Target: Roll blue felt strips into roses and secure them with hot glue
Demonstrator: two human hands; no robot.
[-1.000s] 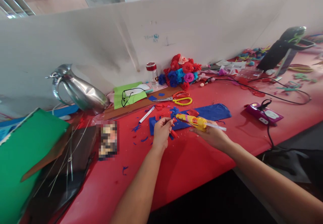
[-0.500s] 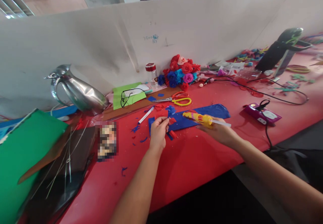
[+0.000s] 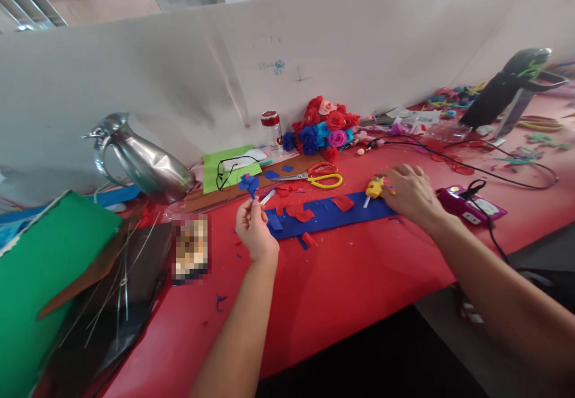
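Observation:
My left hand (image 3: 256, 230) is closed in a pinch around the base of a small blue crepe-paper flower (image 3: 248, 184), held upright above the table. My right hand (image 3: 411, 194) curls over a yellow glue gun (image 3: 374, 187) near the right end of a blue paper strip (image 3: 323, 221). A clear glue stick (image 3: 367, 201) pokes out of the gun; my fingers hide the rest of it. Cut red paper pieces (image 3: 344, 203) lie on the strip. Behind it rest scissors (image 3: 326, 178) with yellow and red handles.
A steel jug (image 3: 144, 158), glasses (image 3: 220, 173) on green paper, a lidded glass jar (image 3: 272, 134) and a pile of paper roses (image 3: 326, 125) line the white partition. At right sit a purple power box (image 3: 471, 203) with a cable and a black stand (image 3: 498, 93).
My left hand has moved left and lifted the blue flower off the strip area. My right hand has carried the glue gun right and back, turning it so the glue stick points left.

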